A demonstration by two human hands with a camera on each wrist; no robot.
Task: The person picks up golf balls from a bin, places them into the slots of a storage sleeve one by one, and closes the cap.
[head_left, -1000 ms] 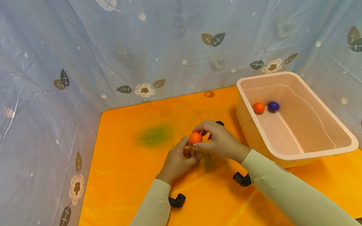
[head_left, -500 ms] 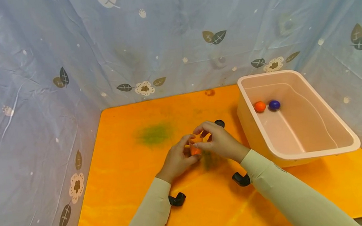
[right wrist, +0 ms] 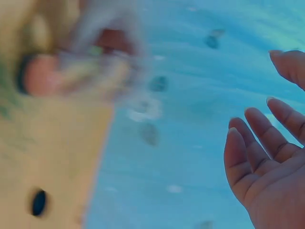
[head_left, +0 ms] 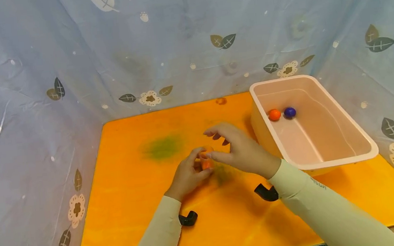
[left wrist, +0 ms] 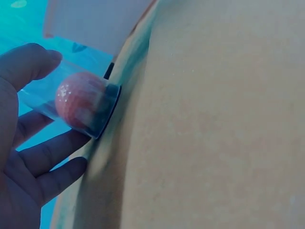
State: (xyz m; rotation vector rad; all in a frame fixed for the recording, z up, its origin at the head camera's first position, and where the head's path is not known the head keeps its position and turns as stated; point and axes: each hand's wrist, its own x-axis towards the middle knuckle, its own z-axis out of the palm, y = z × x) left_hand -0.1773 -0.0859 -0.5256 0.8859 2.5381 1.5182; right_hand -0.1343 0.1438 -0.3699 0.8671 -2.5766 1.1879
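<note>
A person's left hand [head_left: 188,175] holds a small clear cup [left wrist: 71,102] that stands on the orange tabletop [head_left: 137,208]. Its fingers [left wrist: 52,150] are curled around the cup. An orange ball [left wrist: 78,99] sits inside the cup. The cup is to the left of the pink tub [head_left: 346,156], about in the middle of the tabletop.

The right hand [head_left: 236,149] is just beside the cup, on the tub's side, and a bit above it. Its fingers [right wrist: 257,143] are spread apart and hold nothing.

Inside the pink tub lie another orange ball [head_left: 274,114] and a blue ball [head_left: 289,112], close together near the tub's far end.

Two black bent pipe pieces lie on the tabletop, nearer to the person than the cup. One pipe piece [head_left: 188,219] is by the left sleeve. The other pipe piece [head_left: 266,192] is by the right sleeve, near the tub's front corner.

A green smudge [head_left: 163,147] marks the tabletop, farther from the tub than the cup. A blue cloth [head_left: 71,71] with leaves and flowers hangs all around.
</note>
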